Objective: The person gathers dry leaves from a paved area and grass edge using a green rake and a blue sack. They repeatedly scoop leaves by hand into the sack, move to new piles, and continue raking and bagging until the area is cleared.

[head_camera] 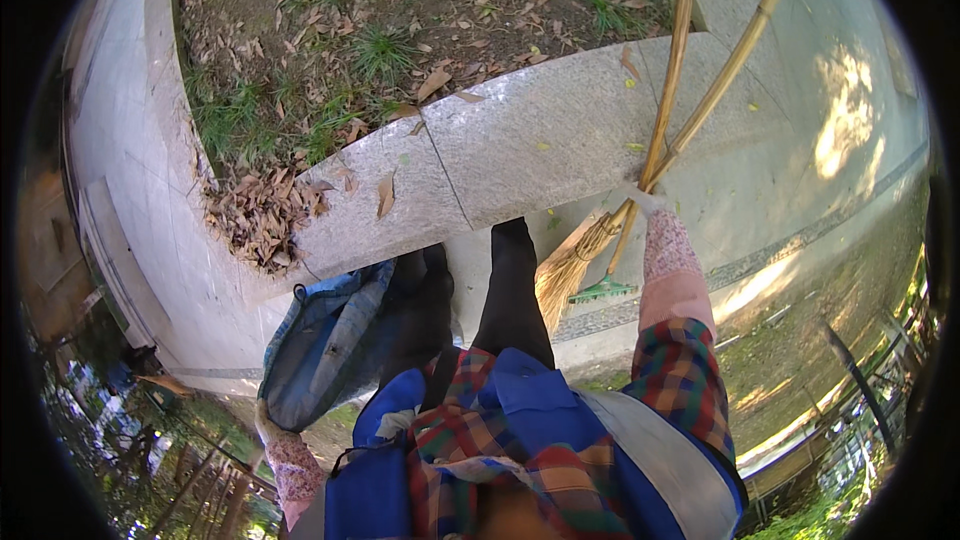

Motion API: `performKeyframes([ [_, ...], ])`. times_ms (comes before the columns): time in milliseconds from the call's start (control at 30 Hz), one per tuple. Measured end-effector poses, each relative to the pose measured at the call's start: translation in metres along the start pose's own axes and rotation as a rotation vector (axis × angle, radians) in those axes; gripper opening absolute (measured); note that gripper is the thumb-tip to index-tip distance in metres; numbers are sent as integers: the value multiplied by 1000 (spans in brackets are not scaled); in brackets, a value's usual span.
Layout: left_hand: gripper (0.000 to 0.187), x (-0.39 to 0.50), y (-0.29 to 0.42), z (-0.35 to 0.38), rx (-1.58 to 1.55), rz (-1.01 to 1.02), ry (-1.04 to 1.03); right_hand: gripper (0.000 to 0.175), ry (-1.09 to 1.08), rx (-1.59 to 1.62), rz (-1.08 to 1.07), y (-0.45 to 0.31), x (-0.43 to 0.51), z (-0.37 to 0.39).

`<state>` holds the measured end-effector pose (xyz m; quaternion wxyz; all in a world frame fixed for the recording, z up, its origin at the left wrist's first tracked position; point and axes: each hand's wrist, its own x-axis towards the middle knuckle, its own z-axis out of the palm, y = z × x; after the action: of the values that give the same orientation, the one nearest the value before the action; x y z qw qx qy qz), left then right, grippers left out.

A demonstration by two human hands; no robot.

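My right hand [646, 199], in a pale glove, grips two wooden handles together where they cross. A straw broom [576, 259] hangs bristles down below this hand. Beside the bristles is a rake with a green toothed head [602, 290]. Both handles extend up and away over the stone ledge. At the lower left, my left hand [265, 422] holds the rim of a blue woven bag [304, 367], mostly hidden behind it. The bag's mouth gapes beside my legs. A heap of dry brown leaves [264, 219] lies on the ledge's corner, above the bag.
A pale stone ledge [540, 142] borders a planting bed [465, 7] with soil, grass tufts and scattered leaves. Paving [795, 187] stretches to the right, with sunlit patches. Loose leaves [385, 195] lie on the ledge. Dark poles [859, 382] and greenery stand at the lower right.
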<state>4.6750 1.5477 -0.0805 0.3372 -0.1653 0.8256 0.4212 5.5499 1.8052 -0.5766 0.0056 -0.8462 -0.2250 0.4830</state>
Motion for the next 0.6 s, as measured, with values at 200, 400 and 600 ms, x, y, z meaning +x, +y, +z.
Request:
performKeyframes([
  [200, 58, 11, -8, -13, 18, -1, 89, 114, 34, -717, -60, -55, -74, -26],
  [400, 60, 19, -8, -6, -25, -30, 49, 74, -231, -843, 5, -154, -154, -25],
  [600, 61, 36, -15, -26, -108, -67, -16, 60, 307, -352, -854, -235, -160, 38],
])
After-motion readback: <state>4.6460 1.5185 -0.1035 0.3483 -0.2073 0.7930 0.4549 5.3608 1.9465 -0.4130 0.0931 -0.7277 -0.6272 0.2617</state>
